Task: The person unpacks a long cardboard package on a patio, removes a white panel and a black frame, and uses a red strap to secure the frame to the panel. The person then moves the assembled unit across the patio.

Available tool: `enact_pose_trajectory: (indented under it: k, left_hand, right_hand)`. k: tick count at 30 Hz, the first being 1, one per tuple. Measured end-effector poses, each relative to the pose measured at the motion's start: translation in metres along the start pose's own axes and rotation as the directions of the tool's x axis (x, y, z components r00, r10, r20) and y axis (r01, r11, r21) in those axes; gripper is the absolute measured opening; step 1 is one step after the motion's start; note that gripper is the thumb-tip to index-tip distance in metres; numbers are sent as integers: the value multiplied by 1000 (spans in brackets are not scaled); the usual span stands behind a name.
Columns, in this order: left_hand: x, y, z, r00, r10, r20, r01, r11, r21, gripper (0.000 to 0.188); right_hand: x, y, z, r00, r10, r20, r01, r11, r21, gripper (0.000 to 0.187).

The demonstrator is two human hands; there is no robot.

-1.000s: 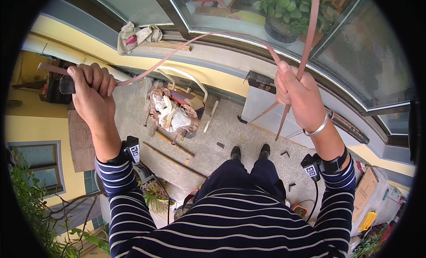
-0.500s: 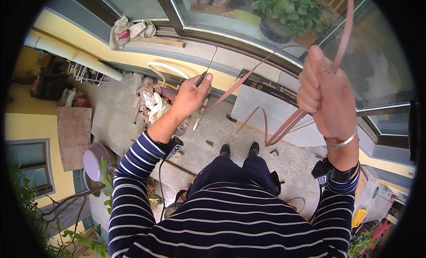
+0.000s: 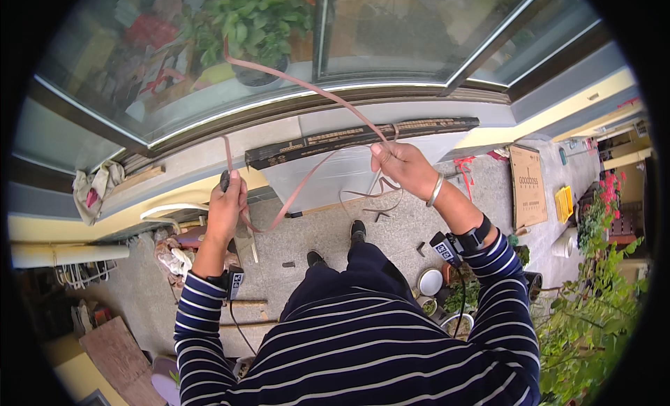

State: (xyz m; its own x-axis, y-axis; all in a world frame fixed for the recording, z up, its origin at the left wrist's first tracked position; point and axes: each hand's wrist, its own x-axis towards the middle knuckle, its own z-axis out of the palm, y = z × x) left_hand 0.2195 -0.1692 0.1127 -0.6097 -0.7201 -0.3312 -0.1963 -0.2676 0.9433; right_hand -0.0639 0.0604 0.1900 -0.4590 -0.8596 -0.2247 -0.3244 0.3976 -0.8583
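A long, thin reddish-brown strip [image 3: 307, 88] loops through the air in front of a window. My right hand [image 3: 403, 167] grips several gathered loops of the strip at chest height; a bangle sits on that wrist. My left hand [image 3: 227, 207] is closed around another part of the same strip, lower and to the left, together with a dark handle whose kind I cannot tell. The strip runs from the left hand up past the potted plant [image 3: 258, 25], then curves down to the right hand. Both forearms wear striped sleeves.
A long dark box [image 3: 363, 135] lies on the ledge below the window. A cloth [image 3: 94, 186] sits at the ledge's left end. A cardboard sheet [image 3: 528, 186], round pots [image 3: 430, 282] and green bushes [image 3: 593, 301] stand at the right. Rags and boards lie at the left.
The view swung right along the window. My left hand moved in from the far left toward the middle, and my right hand came down with more loops of the strip gathered.
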Motion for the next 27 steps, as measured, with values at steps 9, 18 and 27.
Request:
enact_pose_trajectory:
  k: [9, 18, 27]
  left_hand:
    - [22, -35, 47, 994, -73, 86, 79, 995, -64, 42]
    - [41, -91, 222, 903, -244, 353, 169, 959, 229, 43]
    - [18, -227, 326, 628, -350, 695, -136, 830, 541, 30]
  right_hand:
    - [-99, 175, -46, 885, 386, -260, -322, 912, 255, 46]
    - [-146, 266, -61, 948, 265, -179, -231, 954, 193, 40]
    - [-93, 308, -49, 904, 46, 425, -116, 983, 140, 114]
